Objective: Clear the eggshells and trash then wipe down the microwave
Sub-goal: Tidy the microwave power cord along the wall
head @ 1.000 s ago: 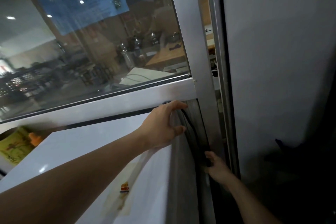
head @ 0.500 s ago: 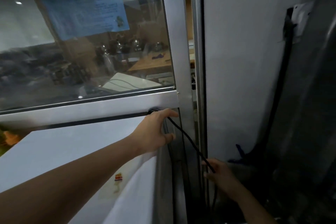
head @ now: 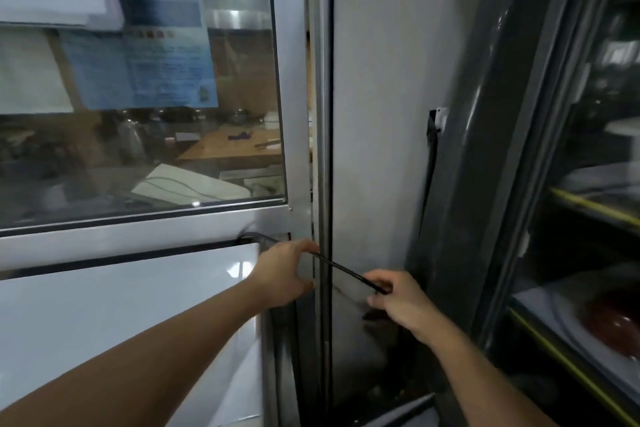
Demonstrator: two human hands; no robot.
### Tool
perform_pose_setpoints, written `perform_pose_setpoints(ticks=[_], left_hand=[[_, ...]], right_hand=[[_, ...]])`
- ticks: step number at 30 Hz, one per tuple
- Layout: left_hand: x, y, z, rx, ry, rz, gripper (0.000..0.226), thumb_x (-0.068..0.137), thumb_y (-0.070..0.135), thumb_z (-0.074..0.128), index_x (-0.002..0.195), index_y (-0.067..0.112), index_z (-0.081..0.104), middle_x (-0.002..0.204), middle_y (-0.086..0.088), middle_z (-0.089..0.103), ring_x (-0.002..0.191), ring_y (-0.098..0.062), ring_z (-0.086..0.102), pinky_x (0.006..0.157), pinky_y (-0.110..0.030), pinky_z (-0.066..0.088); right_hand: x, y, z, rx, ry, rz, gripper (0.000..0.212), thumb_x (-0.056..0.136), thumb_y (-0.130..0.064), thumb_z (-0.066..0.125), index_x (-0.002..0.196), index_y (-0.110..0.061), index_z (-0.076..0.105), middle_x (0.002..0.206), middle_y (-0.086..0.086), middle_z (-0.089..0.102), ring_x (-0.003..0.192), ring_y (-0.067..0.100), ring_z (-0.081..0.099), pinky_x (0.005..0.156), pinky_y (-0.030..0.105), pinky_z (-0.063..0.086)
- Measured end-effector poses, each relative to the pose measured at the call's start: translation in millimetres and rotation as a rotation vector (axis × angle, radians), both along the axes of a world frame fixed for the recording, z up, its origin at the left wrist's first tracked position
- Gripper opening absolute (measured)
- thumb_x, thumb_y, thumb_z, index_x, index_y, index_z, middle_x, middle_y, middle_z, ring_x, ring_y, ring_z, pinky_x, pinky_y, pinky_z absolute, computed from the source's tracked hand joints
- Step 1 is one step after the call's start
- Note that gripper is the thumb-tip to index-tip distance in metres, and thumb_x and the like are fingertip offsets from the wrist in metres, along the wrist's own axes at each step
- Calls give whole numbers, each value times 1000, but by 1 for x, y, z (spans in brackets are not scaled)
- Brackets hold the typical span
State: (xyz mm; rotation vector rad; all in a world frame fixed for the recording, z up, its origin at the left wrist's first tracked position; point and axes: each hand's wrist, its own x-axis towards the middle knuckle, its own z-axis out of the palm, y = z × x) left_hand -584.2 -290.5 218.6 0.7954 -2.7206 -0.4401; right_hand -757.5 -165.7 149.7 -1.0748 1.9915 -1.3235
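The white microwave (head: 104,315) fills the lower left, seen from above its top. A black power cord (head: 341,269) comes out from behind its back right corner and runs taut down to the right. My left hand (head: 282,276) curls over that back corner, its fingers round the cord where it leaves the microwave. My right hand (head: 398,302) is lower and to the right, pinching the cord between thumb and fingers. No eggshells or trash are in view.
A glass window in a metal frame (head: 294,114) stands right behind the microwave. A grey wall (head: 381,114) lies to the right, with a white socket (head: 440,118) and a dark cable hanging from it. A dark glass-door cabinet (head: 571,218) stands at the far right.
My right hand has risen from the low gap beside the microwave, pulling the cord up and out to the right. The view has swung right and up. My left hand stays at the corner.
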Motion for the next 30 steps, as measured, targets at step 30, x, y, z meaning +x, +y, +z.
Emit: perform_pose_setpoints(ticks=[30], left_hand=[[19,-17,65,396,667,78,5,83,21,69,80,25,67,79,6,68,80,-9,63,75,-23,48]], right_hand=[[62,26,41,75,-85,-39,9,93,-18,56,100,-24,56,110,-1,59,100,10,55,77,23,46]])
